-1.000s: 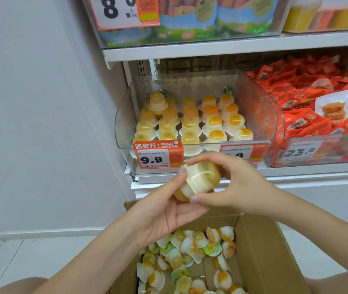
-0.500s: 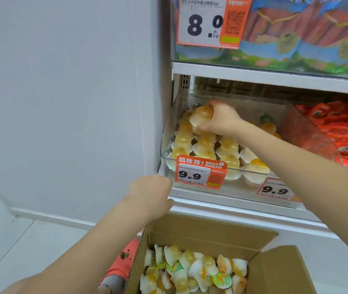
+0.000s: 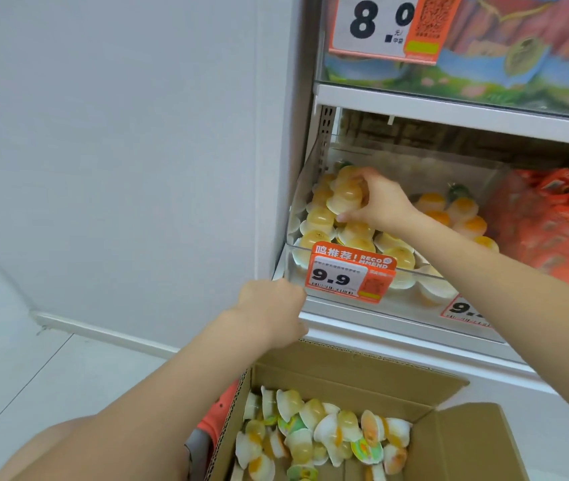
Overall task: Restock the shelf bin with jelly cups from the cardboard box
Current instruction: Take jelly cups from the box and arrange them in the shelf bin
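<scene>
Left hand hangs curled and empty just below the shelf bin, above the cardboard box, while right hand pinches a jelly cup atop the stacked rows; careless release could topple cups beneath the grip.

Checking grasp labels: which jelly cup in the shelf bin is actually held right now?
The jelly cup at the bin's back left, raised above the rows; the right hand's fingers curl round it. The other cups sit untouched.
</scene>
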The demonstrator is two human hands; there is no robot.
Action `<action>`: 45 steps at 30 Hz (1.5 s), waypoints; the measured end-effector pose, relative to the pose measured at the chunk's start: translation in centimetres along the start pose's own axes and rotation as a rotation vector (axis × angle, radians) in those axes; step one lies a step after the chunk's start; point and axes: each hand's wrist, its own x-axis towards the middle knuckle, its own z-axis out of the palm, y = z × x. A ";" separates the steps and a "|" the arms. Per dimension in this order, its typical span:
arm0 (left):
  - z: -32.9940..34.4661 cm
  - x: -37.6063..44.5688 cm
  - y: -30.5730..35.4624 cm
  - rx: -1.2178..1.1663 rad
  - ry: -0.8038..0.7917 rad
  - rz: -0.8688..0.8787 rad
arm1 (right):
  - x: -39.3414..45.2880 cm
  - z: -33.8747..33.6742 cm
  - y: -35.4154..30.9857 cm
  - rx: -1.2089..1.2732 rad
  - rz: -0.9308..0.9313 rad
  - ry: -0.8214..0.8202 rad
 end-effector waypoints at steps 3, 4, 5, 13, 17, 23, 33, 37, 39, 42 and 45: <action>0.6 0.1 0.2 0.021 -0.045 0.015 | -3.3 -1.8 -0.9 0.208 -0.016 0.205; 1.0 0.0 0.4 0.025 -0.061 0.031 | -5.4 -2.5 -1.1 0.258 -0.064 0.305; 1.6 -0.1 0.8 0.024 -0.079 0.050 | -7.9 -2.9 -1.1 0.282 -0.124 0.396; 13.5 -1.4 4.2 -0.061 -0.400 0.196 | -25.7 3.8 7.0 0.044 -0.326 0.158; 21.0 -1.6 4.7 -0.107 -0.563 0.144 | -30.2 11.5 12.3 -0.031 -0.102 -0.351; 28.6 -2.1 6.4 -0.171 -0.725 0.110 | -32.0 19.9 15.2 -0.163 0.070 -1.042; 33.9 0.3 6.1 -0.254 -0.882 -0.024 | -33.2 24.6 18.9 -0.441 -0.061 -1.196; 35.4 0.4 6.4 -0.377 -0.864 -0.114 | -32.8 25.2 19.2 -0.481 -0.207 -1.198; 35.3 0.2 6.6 -0.383 -0.837 -0.136 | -32.7 24.9 19.4 -0.452 -0.224 -1.197; 34.9 -0.2 6.9 -0.392 -0.772 -0.152 | -32.6 24.1 19.7 -0.338 -0.159 -1.143; 34.7 -0.9 7.0 -0.362 -0.671 -0.113 | -32.9 23.0 20.2 -0.226 -0.043 -1.055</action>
